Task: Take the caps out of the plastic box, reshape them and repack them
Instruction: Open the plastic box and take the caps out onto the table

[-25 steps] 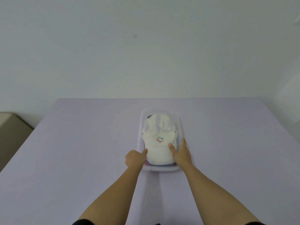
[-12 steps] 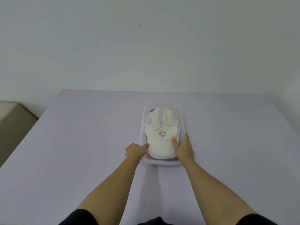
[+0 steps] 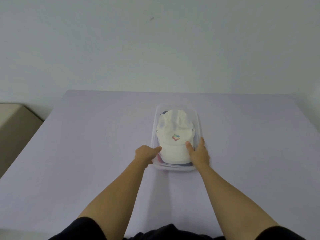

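Observation:
A clear plastic box (image 3: 197, 116) stands in the middle of the lilac table. A white cap (image 3: 174, 130) with a small coloured logo lies on top inside it, brim toward me, with darker caps (image 3: 187, 164) showing beneath. My left hand (image 3: 146, 153) is at the box's near-left side, thumb touching the brim's left edge. My right hand (image 3: 199, 152) rests at the near-right side, thumb on the brim, fingers along the box's wall. Whether the fingers grip the brim or the box is hidden.
The lilac table (image 3: 86, 153) runs back to a pale wall. A beige block (image 3: 12, 122) stands off the table's left edge. My dark sleeves show at the bottom of the view.
Both hands have stayed at the near end of the box on the white cap's brim. The view has tilted so the box sits higher in frame.

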Demonstrator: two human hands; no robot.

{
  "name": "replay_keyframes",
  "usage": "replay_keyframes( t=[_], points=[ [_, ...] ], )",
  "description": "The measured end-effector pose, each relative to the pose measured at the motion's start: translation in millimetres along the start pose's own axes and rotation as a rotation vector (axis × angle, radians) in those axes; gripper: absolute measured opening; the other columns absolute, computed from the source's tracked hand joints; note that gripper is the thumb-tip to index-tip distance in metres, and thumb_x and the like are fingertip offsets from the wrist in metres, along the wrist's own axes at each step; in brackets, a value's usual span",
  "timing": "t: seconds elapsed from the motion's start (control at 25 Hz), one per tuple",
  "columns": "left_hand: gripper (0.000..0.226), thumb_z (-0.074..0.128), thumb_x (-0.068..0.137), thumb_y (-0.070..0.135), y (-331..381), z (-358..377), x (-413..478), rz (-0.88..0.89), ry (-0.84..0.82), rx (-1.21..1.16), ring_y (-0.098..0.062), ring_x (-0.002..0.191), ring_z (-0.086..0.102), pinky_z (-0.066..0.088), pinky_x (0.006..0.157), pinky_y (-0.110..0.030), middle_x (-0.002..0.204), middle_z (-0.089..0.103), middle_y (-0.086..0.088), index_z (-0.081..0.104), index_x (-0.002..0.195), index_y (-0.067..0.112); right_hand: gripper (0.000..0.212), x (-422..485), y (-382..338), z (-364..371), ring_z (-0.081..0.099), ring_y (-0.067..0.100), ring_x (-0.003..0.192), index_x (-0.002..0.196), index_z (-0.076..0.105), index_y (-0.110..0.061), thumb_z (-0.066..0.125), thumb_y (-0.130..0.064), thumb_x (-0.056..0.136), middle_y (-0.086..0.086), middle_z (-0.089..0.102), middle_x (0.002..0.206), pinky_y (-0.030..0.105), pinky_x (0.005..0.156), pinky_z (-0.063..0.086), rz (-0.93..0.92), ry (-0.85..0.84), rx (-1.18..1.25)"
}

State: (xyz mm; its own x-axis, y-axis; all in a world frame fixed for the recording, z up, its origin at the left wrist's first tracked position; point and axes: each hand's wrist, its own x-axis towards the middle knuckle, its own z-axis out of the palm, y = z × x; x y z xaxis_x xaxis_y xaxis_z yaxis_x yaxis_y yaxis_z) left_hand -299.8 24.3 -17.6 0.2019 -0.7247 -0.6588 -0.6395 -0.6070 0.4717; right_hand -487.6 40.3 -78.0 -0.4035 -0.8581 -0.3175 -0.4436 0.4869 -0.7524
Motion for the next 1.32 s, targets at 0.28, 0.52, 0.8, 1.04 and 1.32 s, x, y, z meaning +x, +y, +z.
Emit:
replay_keyframes(
  t=[0.28, 0.52, 0.8, 1.04, 1.32],
  points=[
    [0.051, 0.060, 0.082, 0.052, -8.9, 10.6, -4.8, 0.042, 0.145, -0.031, -0.014, 0.057, 0.048, 0.039, 0.053, -0.024, 0.064, 0.047, -0.001, 0.045, 0.067, 0.006, 0.079, -0.5, -1.0, -12.1, 0.040, 0.031, 0.131, 0.147, 0.015, -0.022, 0.056, -0.052, 0.085, 0.008, 0.037, 0.147, 0.043, 0.106, 0.034, 0.040, -0.087, 0.116],
    [0.034, 0.071, 0.080, 0.011, -8.3, 23.1, -14.7, 0.155, -0.099, -1.085, -0.022, 0.070, 0.065, 0.051, 0.063, -0.031, 0.086, 0.065, -0.013, 0.048, 0.105, 0.010, 0.074, 0.3, -7.3, -22.5, 0.039, 0.026, 0.131, 0.144, 0.021, -0.027, 0.047, -0.061, 0.085, 0.003, 0.038, 0.146, 0.041, 0.108, 0.032, 0.107, -0.155, 0.296],
    [0.020, 0.051, 0.090, -0.004, -41.6, -67.5, 29.8, 0.326, 0.025, -1.362, -0.012, 0.056, 0.069, 0.060, 0.060, -0.025, 0.060, 0.067, 0.007, 0.056, 0.102, 0.011, 0.056, -3.1, -2.6, -22.5, 0.031, 0.028, 0.137, 0.148, 0.009, -0.031, 0.030, -0.046, 0.098, 0.003, 0.029, 0.152, 0.038, 0.108, 0.028, 0.101, -0.217, 0.156],
    [0.014, 0.050, 0.093, 0.003, -126.3, -133.7, 81.3, 0.148, 0.156, -1.449, -0.013, 0.071, 0.064, 0.060, 0.060, -0.025, 0.084, 0.055, -0.005, 0.059, 0.086, 0.013, 0.073, -7.8, 1.0, -7.4, 0.050, 0.021, 0.063, 0.148, 0.001, -0.036, 0.038, -0.007, 0.092, 0.015, 0.057, 0.083, 0.024, 0.051, 0.040, 0.046, -0.128, -0.104],
    [0.018, 0.050, 0.092, -0.001, -126.4, -92.1, 94.6, 0.065, 0.052, -1.299, -0.016, 0.058, 0.064, 0.059, 0.054, -0.023, 0.076, 0.053, -0.007, 0.055, 0.078, 0.009, 0.072, -6.5, 2.5, -6.0, 0.050, 0.019, 0.063, 0.148, 0.001, -0.033, 0.045, -0.017, 0.093, 0.019, 0.060, 0.083, 0.027, 0.053, 0.037, 0.022, -0.103, -0.136]
  ],
)
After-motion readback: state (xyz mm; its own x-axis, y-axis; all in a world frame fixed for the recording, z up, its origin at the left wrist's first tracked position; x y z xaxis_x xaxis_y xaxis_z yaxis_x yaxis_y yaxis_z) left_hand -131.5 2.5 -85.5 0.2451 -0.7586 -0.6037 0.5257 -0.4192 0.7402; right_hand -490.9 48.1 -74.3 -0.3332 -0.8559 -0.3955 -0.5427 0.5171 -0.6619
